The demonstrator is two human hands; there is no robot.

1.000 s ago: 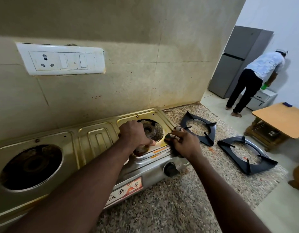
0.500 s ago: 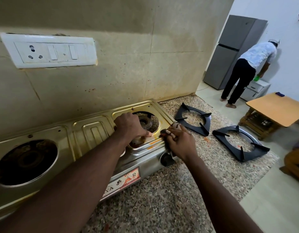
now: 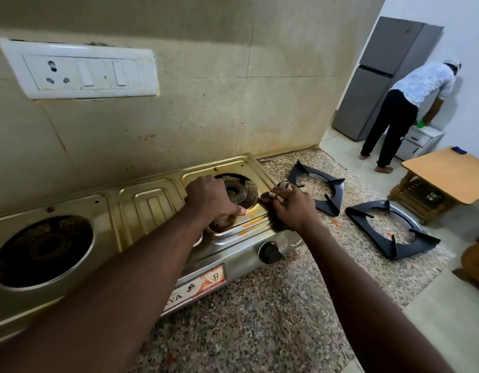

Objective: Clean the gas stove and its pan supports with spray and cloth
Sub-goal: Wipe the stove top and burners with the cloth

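A steel two-burner gas stove (image 3: 152, 203) stands on the granite counter, both burners bare. My left hand (image 3: 208, 200) lies over the front left of the right burner (image 3: 238, 191), fingers curled on its stained round drip pan (image 3: 222, 224). My right hand (image 3: 289, 205) is at the stove's right edge, fingers curled on a dark pad (image 3: 265, 196); I cannot make out exactly what that is. Two black pan supports lie on the counter to the right, one near (image 3: 330, 189) and one farther out (image 3: 389, 249). No spray bottle is in view.
The left burner opening (image 3: 41, 251) is dark and dirty. A black knob (image 3: 269, 251) juts from the stove's front. A switch panel (image 3: 79, 72) is on the stained wall. Behind, a person (image 3: 405, 111) bends by a fridge (image 3: 381, 76); a wooden table (image 3: 448, 173) stands nearby.
Both hands stay at the right burner, much as before. Only the view has shifted a little.
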